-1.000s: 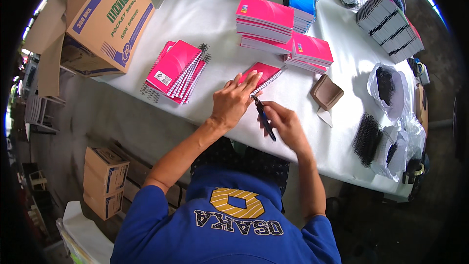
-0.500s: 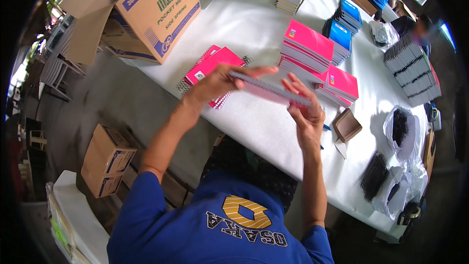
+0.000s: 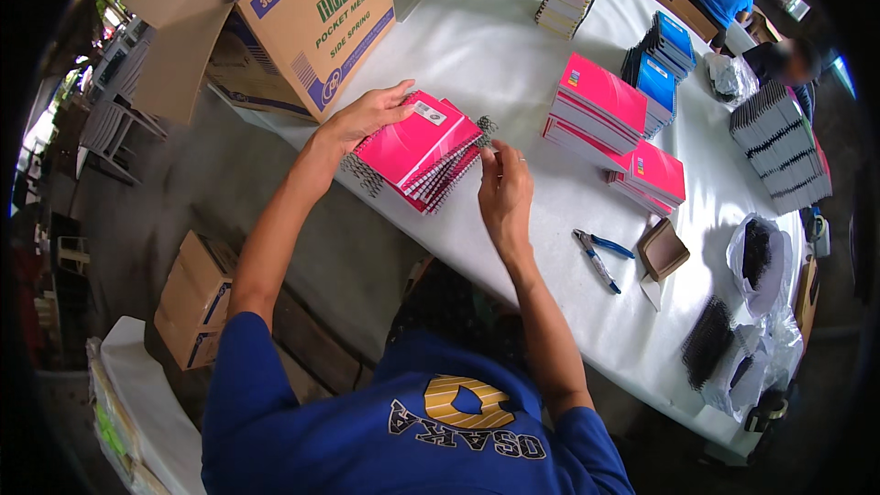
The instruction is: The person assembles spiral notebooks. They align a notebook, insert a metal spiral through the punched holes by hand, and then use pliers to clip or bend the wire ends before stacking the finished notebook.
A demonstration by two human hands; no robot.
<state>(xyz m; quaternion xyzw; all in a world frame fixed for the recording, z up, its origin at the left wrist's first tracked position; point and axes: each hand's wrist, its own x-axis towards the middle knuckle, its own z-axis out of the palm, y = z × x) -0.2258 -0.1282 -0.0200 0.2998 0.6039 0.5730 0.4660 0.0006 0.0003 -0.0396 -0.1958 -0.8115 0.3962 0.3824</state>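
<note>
1. Pink spiral notebooks [image 3: 417,148] lay in a small pile at the table's [image 3: 477,46] near-left edge, wire bindings facing the person.
2. I saw the left hand [image 3: 360,119] resting on the pile's far-left side, fingers stretched along the top cover, thumb at its edge.
3. I watched the right hand [image 3: 503,191] meet the pile's right end, fingertips pressed together against the spiral coils.
4. Blue-handled pliers [image 3: 598,257] lay on the table near the front edge, right of that hand.
5. Further pink stacks [image 3: 596,110] sat mid-table; an open cardboard box [image 3: 316,23] stood at the far-left corner.
</note>
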